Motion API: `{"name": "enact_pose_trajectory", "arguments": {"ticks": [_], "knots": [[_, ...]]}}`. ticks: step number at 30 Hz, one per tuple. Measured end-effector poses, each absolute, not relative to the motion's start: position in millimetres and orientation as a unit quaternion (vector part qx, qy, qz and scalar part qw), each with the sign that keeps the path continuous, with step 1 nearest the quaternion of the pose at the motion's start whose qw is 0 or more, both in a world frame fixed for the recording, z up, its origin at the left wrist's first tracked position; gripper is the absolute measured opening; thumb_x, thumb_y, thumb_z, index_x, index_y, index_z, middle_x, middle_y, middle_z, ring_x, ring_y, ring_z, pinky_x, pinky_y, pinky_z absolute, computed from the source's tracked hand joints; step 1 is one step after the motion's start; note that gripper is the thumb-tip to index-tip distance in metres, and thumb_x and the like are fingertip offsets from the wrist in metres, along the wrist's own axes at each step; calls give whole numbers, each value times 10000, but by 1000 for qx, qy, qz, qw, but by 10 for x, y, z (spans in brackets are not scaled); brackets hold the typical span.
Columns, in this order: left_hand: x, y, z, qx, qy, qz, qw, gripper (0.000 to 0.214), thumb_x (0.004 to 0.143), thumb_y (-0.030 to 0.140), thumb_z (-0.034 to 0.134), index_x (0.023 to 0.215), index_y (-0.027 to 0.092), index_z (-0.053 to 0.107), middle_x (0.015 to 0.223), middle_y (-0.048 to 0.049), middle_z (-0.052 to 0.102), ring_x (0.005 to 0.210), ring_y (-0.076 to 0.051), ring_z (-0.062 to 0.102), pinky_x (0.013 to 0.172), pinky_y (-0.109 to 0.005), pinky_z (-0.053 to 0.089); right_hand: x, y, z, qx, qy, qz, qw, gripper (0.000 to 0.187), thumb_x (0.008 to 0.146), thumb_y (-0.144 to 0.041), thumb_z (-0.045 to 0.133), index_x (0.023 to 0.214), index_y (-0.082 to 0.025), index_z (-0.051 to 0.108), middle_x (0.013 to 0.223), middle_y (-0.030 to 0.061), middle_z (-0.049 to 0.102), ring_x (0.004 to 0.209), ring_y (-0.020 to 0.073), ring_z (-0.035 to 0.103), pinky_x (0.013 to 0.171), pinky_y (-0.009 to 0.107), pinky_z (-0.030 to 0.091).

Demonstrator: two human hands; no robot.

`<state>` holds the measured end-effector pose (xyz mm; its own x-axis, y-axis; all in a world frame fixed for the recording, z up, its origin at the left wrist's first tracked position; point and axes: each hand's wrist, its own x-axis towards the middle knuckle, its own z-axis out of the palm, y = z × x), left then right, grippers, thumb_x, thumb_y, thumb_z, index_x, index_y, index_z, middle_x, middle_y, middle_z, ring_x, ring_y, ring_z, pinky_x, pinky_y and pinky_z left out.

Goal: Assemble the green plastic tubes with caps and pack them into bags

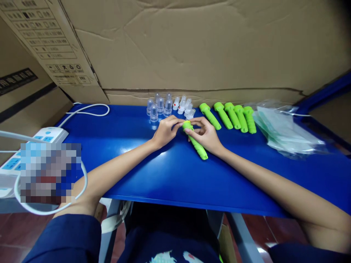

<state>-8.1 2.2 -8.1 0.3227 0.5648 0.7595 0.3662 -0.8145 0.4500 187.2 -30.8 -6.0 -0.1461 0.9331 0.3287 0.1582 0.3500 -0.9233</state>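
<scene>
A bright green plastic flashlight body [197, 147] lies slanted on the blue table [153, 171], its wide head end raised between my hands. My right hand [206, 134] grips the body near the head with curled fingers. My left hand [165, 130] pinches at the head end [187, 125], fingertips pressed together on it; whether a small part sits under them is hidden. Several more green flashlight bodies [230, 116] lie side by side just behind my right hand. Clear caps [159, 106] and small white parts [183, 106] stand in a cluster behind my left hand.
A heap of clear plastic bags [282, 128] lies at the right of the table. A white power strip [33, 146] with its cable [87, 109] sits at the left edge. Large cardboard boxes [192, 47] wall off the back. A blurred patch covers the lower left.
</scene>
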Motion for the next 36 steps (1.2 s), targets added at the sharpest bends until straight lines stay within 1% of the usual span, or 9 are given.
{"name": "enact_pose_trajectory", "arguments": {"ticks": [3,7,13,22,24,26,28,29,36], "knots": [[-83,28,-106,815,277,503,78,170,964,139,643,1064,130,781,955,-96,775,870,-177,740,809,-297,577,1863,-317,-47,-429,-651,377,500,578,714,-544,882,1075,-238,549,1092,61,718,558,156,706,498,282,581],[-101,41,-118,831,277,481,41,218,962,105,634,1132,154,762,1022,-89,784,934,-179,752,810,-293,567,1861,-314,-34,-438,-648,382,492,597,727,-585,850,1091,-234,532,1145,78,707,570,157,708,497,282,563],[-141,25,-91,839,312,444,-30,153,962,144,659,1061,161,775,942,-74,799,861,-180,759,768,-307,539,1865,-292,-54,-440,-666,364,480,564,755,-591,815,1083,-223,543,1114,89,706,600,172,712,530,304,551],[-105,-16,-69,822,329,462,-53,87,932,144,685,937,162,770,872,-48,810,793,-168,764,752,-296,528,1856,-292,-51,-440,-673,338,489,559,777,-641,785,1041,-208,550,1121,110,707,618,160,693,579,327,570],[-99,-28,-61,821,333,461,-51,90,937,157,678,933,166,767,882,-46,814,803,-166,765,761,-297,527,1856,-282,-51,-437,-675,331,493,558,780,-645,780,1035,-206,550,1104,111,704,690,182,714,629,343,592],[-95,-38,-56,824,334,456,-44,103,945,164,663,933,165,766,902,-51,817,819,-166,767,773,-300,526,1854,-272,-46,-429,-678,324,502,553,776,-652,781,1009,-210,544,1074,109,704,827,223,735,680,352,610],[-95,-44,-54,828,326,455,-38,112,949,171,655,932,162,765,920,-58,818,829,-169,767,772,-302,521,1851,-265,-39,-420,-679,318,512,544,776,-655,780,976,-218,527,1055,104,701,951,254,732,704,348,618],[-95,-46,-53,830,321,456,-35,113,949,173,655,934,160,766,926,-61,818,833,-170,767,768,-302,517,1851,-262,-36,-414,-679,318,515,537,781,-656,775,961,-221,517,1050,100,699,973,256,730,704,343,620],[-102,-36,-53,839,315,443,-10,130,952,189,658,968,173,786,960,-66,818,875,-176,767,778,-307,511,1870,-229,-56,-401,-676,331,522,540,782,-659,778,909,-232,472,980,48,683,760,174,708,588,278,594]]}}
